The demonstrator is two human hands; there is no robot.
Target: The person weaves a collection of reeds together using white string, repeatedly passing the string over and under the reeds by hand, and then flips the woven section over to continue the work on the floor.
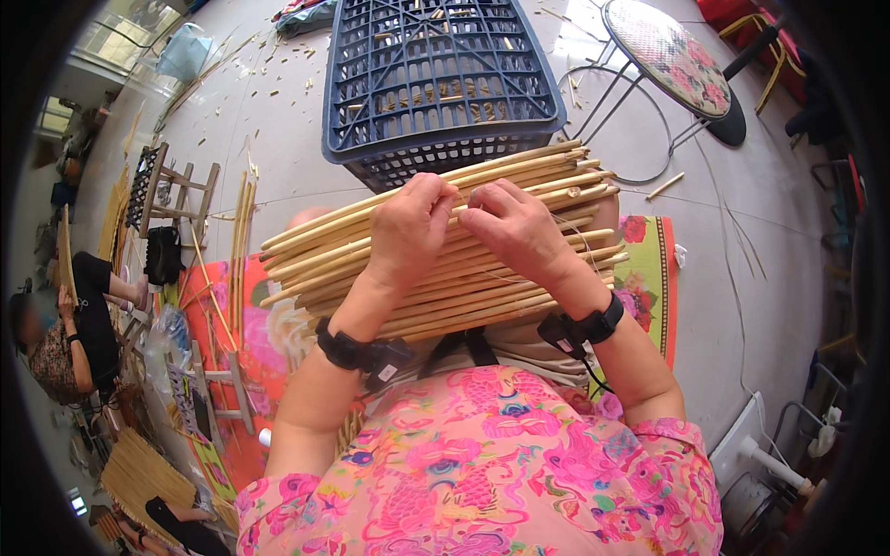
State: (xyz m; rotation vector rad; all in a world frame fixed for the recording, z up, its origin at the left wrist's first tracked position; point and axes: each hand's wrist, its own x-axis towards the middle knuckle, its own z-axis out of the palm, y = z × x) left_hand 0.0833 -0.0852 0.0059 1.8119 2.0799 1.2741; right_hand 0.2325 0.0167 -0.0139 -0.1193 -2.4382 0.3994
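A row of pale, slender sticks [320, 264] lies side by side across my lap, forming a slatted mat. Over its upper part my left hand [408, 230] is closed, thumb and forefinger pinched. Close beside it, my right hand [515, 228] is closed as well, its fingertips almost meeting the left ones. A thin pale cord [586, 243] loops out past the right hand over the stick ends and seems to run between both pinches; its end is hidden by the fingers. Each of my wrists wears a black strap with a small device.
Ahead stands an upturned-looking blue plastic crate [338, 139] with short stick pieces on it. A round floral-topped stool [669, 57] is at far right. Wooden frames [185, 185] and loose sticks [243, 250] lie left, where another person [69, 343] sits. Stick scraps dot the floor.
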